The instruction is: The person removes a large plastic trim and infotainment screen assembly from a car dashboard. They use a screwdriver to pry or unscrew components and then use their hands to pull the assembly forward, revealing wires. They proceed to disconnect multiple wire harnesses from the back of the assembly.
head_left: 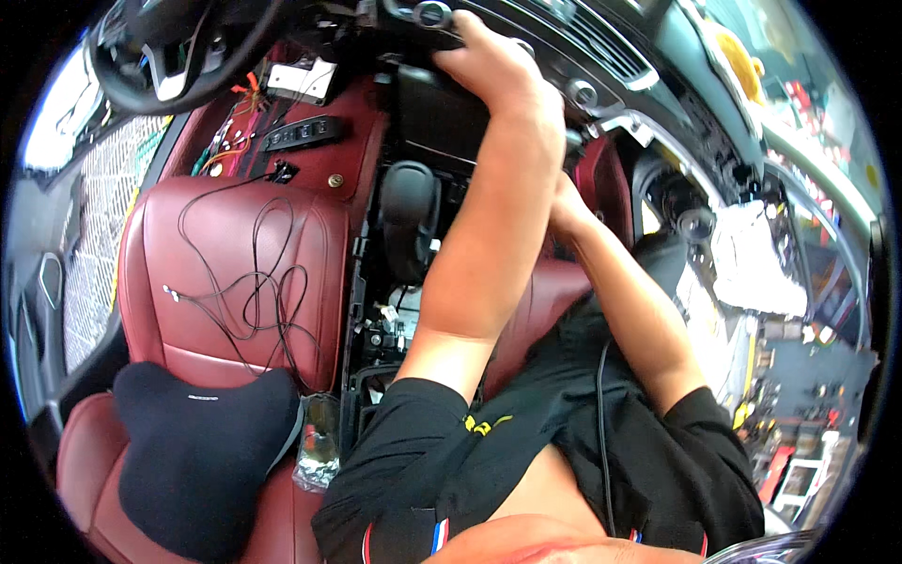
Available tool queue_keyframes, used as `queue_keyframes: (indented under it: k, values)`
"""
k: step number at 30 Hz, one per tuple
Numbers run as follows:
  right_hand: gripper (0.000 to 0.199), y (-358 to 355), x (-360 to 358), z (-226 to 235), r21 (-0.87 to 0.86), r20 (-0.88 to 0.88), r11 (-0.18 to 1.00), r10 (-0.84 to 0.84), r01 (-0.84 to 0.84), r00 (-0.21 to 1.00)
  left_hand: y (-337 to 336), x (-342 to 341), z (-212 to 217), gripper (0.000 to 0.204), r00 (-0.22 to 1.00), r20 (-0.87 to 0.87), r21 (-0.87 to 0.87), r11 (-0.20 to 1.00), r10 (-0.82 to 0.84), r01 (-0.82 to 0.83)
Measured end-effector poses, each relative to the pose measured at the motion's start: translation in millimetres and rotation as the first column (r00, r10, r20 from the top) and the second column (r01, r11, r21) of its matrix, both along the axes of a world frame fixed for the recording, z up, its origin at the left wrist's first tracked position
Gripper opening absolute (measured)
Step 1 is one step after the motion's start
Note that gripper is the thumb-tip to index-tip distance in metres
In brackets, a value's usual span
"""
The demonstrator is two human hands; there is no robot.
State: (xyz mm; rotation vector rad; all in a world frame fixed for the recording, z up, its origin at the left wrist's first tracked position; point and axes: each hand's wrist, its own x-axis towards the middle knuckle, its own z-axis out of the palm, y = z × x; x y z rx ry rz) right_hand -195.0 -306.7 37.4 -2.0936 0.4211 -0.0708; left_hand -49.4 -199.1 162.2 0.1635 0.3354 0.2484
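The half-curled left hand, its hold indeterminable, presumably braces beside the round silver-rimmed black knob; the obscured right hand's opening and hold cannot be determined.

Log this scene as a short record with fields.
Setting: car interior, red seats
Left hand: up at the dashboard, beside a round silver-rimmed part; grip unclear
Right hand: partly hidden behind the left forearm; what it touches cannot be told
Seat on the left: black cable in loose loops on its base; black cushion against its backrest
Floor ahead of that seat: black switch panel, white box
Between seats: black lever, exposed console parts
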Motion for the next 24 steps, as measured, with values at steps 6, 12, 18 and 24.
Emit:
queue_keyframes:
  k: [6,12,18,24]
  values:
    - [0.07,2,-11,20,-0.32,-0.099,0.948,-0.034,0.0,0.995,-2,-8,4,0.064,0.979,0.084,-0.009,0.983,-0.184,0.185]
    - [0.086,-77,-35,50,0.461,0.059,0.866,-0.25,0.196,0.966,1,-10,7,0.059,0.979,0.073,0.157,0.972,-0.188,0.175]
    - [0.038,-137,-25,124,0.842,0.398,0.539,-0.591,-0.023,0.702,7,-4,5,0.062,0.96,0.052,0.21,0.942,-0.277,0.261]
    - [0.033,-142,-10,130,0.737,0.558,0.673,-0.552,-0.064,0.62,0,-18,19,0.061,0.954,0.075,0.088,0.955,-0.292,0.285]
